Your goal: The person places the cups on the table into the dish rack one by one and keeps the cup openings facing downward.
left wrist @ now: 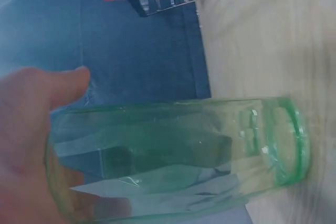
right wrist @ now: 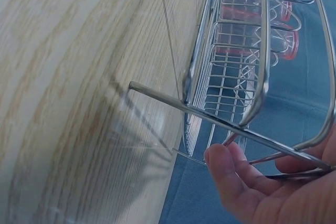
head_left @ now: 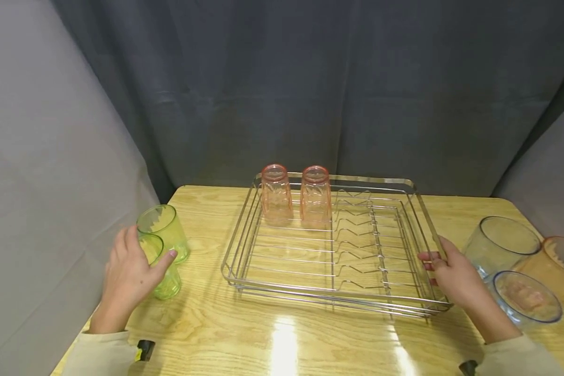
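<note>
My left hand (head_left: 132, 269) reaches round the nearer green glass (head_left: 168, 282), thumb on its right and fingers on its far left. In the left wrist view the thumb (left wrist: 71, 86) stands off the wall of that upright glass (left wrist: 173, 156), and the fingertips show through it. A second, wider green glass (head_left: 171, 237) stands just behind. With curled fingers, my right hand (head_left: 458, 274) grips the right side of the wire dish rack (head_left: 333, 290); in the right wrist view its fingers (right wrist: 226, 174) wrap the end wires. Two pink glasses (head_left: 275, 201) stand upside down in the rack's back left.
At the right, beside my right forearm, stand a clear glass (head_left: 500, 243), a blue-rimmed glass (head_left: 526, 300) and an orange glass (head_left: 554, 269). A dark curtain (head_left: 310, 94) hangs behind the wooden table (head_left: 216, 334), with grey cloth (head_left: 51, 183) along the left.
</note>
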### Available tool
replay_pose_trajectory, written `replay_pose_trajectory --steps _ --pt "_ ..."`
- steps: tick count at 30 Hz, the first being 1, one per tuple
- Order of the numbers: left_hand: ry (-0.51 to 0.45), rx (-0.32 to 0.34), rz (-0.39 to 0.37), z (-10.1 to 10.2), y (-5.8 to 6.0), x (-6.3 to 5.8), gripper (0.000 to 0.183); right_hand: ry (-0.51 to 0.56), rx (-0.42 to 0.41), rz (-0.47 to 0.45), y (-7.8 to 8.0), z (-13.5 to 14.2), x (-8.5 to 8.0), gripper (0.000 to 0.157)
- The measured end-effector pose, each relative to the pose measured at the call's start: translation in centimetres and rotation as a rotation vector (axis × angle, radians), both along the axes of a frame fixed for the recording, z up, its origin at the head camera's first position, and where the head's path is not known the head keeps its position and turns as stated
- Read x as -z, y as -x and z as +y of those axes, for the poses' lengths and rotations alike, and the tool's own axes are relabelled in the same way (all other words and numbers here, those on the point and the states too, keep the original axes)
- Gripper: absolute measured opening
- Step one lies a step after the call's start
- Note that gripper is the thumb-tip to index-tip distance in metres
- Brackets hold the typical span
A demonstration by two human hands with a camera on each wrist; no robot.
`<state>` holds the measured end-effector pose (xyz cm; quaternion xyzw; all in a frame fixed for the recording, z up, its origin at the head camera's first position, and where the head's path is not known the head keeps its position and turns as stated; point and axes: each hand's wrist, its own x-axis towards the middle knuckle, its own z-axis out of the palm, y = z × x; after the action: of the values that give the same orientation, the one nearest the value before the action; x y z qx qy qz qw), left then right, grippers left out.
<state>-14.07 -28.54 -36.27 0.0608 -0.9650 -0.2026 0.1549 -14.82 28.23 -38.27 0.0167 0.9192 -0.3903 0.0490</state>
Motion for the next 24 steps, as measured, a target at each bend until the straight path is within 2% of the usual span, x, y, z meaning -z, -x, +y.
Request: replay_pose_trajectory --steps 4,10,18,24 --pt "0.035 0.006 -0.026 0.12 0.08 -0.21 0.104 -0.004 -0.001 0.007 -0.02 0.28 -0.06 0.055" --pt "0.052 -0.009 -0.065 0.05 -0.38 -0.16 0.097 -0.01 -0.013 0.009 -0.03 0.09 0.07 0.055" --pt "0.097 -0.03 -0.212 0.52 -0.33 -0.64 0.082 0.004 -0.008 -0.006 -0.13 -0.04 -0.13 0.055" --pt "0.082 -0.066 -0.212 0.84 -0.33 -0.52 0.08 0.005 -0.006 -0.009 -0.14 -0.04 -0.1 0.056"
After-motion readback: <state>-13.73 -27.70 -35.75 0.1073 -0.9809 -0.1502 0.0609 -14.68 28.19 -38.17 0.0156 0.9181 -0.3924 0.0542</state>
